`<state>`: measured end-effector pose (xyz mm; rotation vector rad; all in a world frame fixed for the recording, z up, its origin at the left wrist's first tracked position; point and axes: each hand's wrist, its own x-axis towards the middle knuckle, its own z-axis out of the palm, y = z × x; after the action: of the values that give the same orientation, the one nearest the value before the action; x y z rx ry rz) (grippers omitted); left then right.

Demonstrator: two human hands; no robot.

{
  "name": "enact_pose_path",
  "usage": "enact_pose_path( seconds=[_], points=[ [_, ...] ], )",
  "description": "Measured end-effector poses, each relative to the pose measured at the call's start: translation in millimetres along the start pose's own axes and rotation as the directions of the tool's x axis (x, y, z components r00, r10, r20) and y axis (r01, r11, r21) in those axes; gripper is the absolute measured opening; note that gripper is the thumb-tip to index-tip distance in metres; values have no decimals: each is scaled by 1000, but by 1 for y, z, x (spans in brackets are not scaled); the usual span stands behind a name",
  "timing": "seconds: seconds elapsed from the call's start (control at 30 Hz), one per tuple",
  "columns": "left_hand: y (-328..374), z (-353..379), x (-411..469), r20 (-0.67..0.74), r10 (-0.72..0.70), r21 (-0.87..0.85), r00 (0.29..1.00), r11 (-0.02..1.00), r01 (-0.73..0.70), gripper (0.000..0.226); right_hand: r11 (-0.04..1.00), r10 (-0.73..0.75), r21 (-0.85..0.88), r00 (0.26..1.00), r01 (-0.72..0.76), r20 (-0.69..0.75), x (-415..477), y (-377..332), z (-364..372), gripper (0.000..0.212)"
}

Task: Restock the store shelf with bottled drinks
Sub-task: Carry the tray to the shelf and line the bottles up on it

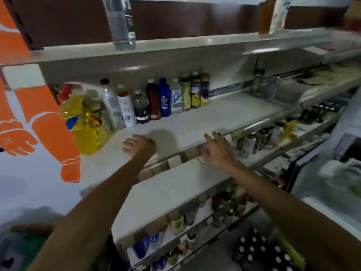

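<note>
I hold nothing: left hand (139,145) curled, right hand (216,149) spread on the shelf (224,112); bottles (154,102) fill only its far left.

You see, far left: white wall painted with orange shapes (45,122); just beside it, two red-capped clear plastic jugs of yellow liquid (86,124).

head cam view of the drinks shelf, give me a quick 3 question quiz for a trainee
1. True or false: the left hand or the right hand holds a bottle.
2. Where on the middle shelf do the yellow jugs stand? A left end, B right end, C centre front.
3. Fill in: the right hand's straight fingers reach the middle shelf's ____ edge.
Key: 1 false; 2 A; 3 front.
</note>
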<state>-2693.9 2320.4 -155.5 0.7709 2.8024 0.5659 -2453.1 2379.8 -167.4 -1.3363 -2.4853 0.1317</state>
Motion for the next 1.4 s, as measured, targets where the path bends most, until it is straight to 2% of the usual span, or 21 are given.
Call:
enact_pose_path(
  seconds=[0.1, 0.2, 0.27, 0.33, 0.4, 0.5, 0.53, 0.6, 0.7, 0.77, 0.83, 0.9, 1.0, 1.07, 1.1, 1.17, 1.23, 1.3, 1.4],
  points=[
    [62, 41, -38, 68, 281, 107, 957, 952, -287, 63, 994, 107, -28, 994, -108, -36, -32, 71, -17, 64],
    [126, 89, -85, 89, 518, 166, 851, 835, -525, 65, 970, 236, -51, 971, -238, -45, -68, 145, -31, 62],
    [166, 127, -102, 101, 618, 160, 779, 763, -626, 67, 942, 329, -47, 942, -332, -57, -92, 191, -35, 62],
    [206, 154, -125, 157, 662, 184, 733, 710, -680, 67, 899, 434, -18, 897, -437, -84, -115, 234, -39, 65],
    [246, 179, -155, 175, 732, 177, 658, 634, -753, 62, 853, 517, -51, 854, -519, -59, -137, 271, -46, 66],
    [294, 215, -205, 173, 878, 163, 446, 421, -892, 54, 750, 652, -112, 757, -651, -38, -166, 321, -52, 60],
    [306, 225, -226, 163, 912, 93, 376, 365, -926, 53, 708, 698, -121, 715, -696, -32, -175, 337, -52, 59],
    [334, 261, -256, 217, 933, -73, 288, 309, -948, 47, 635, 767, -126, 641, -762, -15, -195, 366, -50, 55],
    [358, 301, -306, 392, 903, -205, 173, 269, -941, 34, 523, 851, -132, 525, -842, 26, -226, 400, -47, 50],
    [369, 325, -334, 484, 870, -296, 96, 266, -918, 32, 439, 898, -103, 439, -893, 28, -241, 421, -47, 48],
    [378, 349, -361, 564, 824, -364, 50, 302, -881, 32, 361, 932, -37, 359, -932, 46, -250, 439, -48, 47],
    [391, 367, -385, 625, 779, -407, 51, 381, -830, 40, 319, 945, 48, 322, -947, 60, -253, 459, -50, 49],
    [420, 392, -414, 678, 727, -438, 113, 522, -732, 54, 294, 952, 212, 306, -932, 28, -244, 498, -52, 48],
    [436, 408, -428, 675, 722, -452, 156, 571, -685, 60, 280, 955, 287, 296, -916, 12, -235, 526, -48, 41],
    [442, 415, -433, 672, 718, -449, 182, 591, -671, 65, 283, 954, 313, 299, -907, 3, -231, 540, -45, 49],
    [454, 430, -442, 677, 693, -397, 247, 627, -670, 77, 311, 946, 334, 322, -890, -24, -220, 570, -34, 68],
    [468, 447, -447, 676, 665, -343, 317, 665, -664, 90, 324, 937, 293, 348, -900, 30, -211, 592, -27, 64],
    [482, 466, -452, 673, 649, -326, 356, 692, -644, 97, 307, 942, 233, 330, -923, 67, -205, 600, -32, 55],
    [491, 471, -463, 626, 657, -262, 421, 685, -680, 89, 205, 955, 228, 245, -952, 165, -198, 619, -24, 61]
  ],
)
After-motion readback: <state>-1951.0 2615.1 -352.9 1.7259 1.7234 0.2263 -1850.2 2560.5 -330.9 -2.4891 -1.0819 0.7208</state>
